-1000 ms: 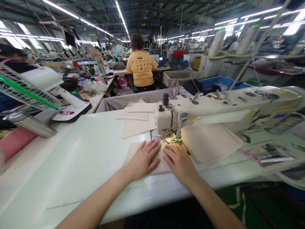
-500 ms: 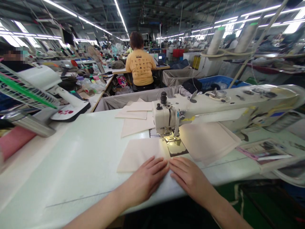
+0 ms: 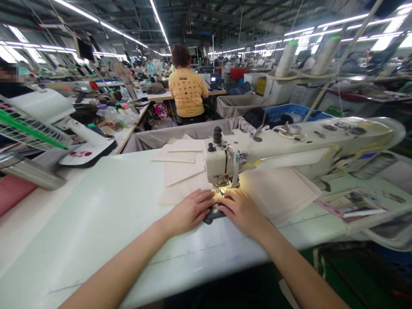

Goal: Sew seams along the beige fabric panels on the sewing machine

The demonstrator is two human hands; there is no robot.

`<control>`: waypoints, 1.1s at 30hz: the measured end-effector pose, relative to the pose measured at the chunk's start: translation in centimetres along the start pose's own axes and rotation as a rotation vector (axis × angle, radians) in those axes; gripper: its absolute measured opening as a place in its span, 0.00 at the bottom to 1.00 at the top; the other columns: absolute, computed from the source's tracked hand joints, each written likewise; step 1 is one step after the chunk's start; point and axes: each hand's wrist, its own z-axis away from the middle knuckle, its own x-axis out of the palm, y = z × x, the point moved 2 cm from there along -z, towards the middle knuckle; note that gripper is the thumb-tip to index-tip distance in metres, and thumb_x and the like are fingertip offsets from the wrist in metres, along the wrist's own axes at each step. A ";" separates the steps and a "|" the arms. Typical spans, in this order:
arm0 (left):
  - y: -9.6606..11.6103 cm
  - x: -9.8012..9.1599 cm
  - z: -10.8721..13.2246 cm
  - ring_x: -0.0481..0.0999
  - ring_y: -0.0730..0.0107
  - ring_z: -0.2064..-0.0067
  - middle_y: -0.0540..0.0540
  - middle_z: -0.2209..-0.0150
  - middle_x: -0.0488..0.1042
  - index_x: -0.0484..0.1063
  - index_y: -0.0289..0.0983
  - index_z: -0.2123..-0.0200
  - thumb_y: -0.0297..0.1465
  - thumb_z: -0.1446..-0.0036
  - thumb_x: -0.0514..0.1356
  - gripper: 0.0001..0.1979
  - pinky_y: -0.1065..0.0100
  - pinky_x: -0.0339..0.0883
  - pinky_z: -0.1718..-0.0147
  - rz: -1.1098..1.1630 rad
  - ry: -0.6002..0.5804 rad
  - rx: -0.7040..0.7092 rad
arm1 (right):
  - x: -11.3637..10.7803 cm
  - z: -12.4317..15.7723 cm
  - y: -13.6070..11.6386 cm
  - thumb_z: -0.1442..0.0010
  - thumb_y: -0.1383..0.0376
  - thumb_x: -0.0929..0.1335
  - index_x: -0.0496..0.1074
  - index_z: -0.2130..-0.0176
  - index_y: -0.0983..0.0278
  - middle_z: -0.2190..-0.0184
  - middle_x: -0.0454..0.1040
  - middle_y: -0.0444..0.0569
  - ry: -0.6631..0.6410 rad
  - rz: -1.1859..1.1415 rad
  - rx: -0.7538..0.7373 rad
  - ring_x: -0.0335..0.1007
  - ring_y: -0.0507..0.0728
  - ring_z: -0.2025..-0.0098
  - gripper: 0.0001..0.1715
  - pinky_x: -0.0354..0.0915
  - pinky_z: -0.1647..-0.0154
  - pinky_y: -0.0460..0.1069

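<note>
My left hand [image 3: 196,208] lies with fingers stretched out over a cream fabric piece [image 3: 174,195], its fingertips just left of the needle. My right hand [image 3: 241,208] is at the front right of the presser foot [image 3: 222,189], fingers extended and slightly bent, thumb apart below them. The fabric edge near my fingertips is mostly hidden by my hands. Both hands are at the lit needle area of a white sewing machine [image 3: 222,161]. The dark metal plate [image 3: 212,216] shows between and below them. A larger folded cream fabric [image 3: 277,191] lies right of the needle.
More cream pieces [image 3: 183,156] lie stacked behind the needle area. A tray of small tools [image 3: 357,206] sits at the right. A white fan [image 3: 86,137] and a steel bottle [image 3: 41,171] stand at the left. A person in a yellow shirt [image 3: 186,92] sits ahead.
Both hands have moved forward to the needle, and the cream fabric piece has slid forward under the machine with them. The view has shifted slightly.
</note>
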 end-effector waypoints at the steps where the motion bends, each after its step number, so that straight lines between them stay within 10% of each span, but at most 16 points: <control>1: -0.4 -0.1 -0.3 0.66 0.57 0.36 0.41 0.37 0.68 0.69 0.41 0.39 0.28 0.32 0.52 0.20 0.51 0.57 0.34 0.003 0.010 0.003 | 0.1 -0.2 0.1 0.32 0.63 0.67 0.77 0.53 0.59 0.58 0.76 0.52 -0.003 0.014 0.009 0.70 0.61 0.56 0.10 0.69 0.54 0.57; 33: -2.2 0.6 -0.9 0.58 0.50 0.31 0.39 0.33 0.62 0.64 0.41 0.36 0.32 0.30 0.51 0.21 0.42 0.54 0.35 -0.147 0.002 -0.127 | 0.7 2.5 -0.2 0.34 0.64 0.68 0.77 0.56 0.62 0.57 0.75 0.52 0.154 -0.143 0.058 0.71 0.61 0.54 0.08 0.71 0.51 0.59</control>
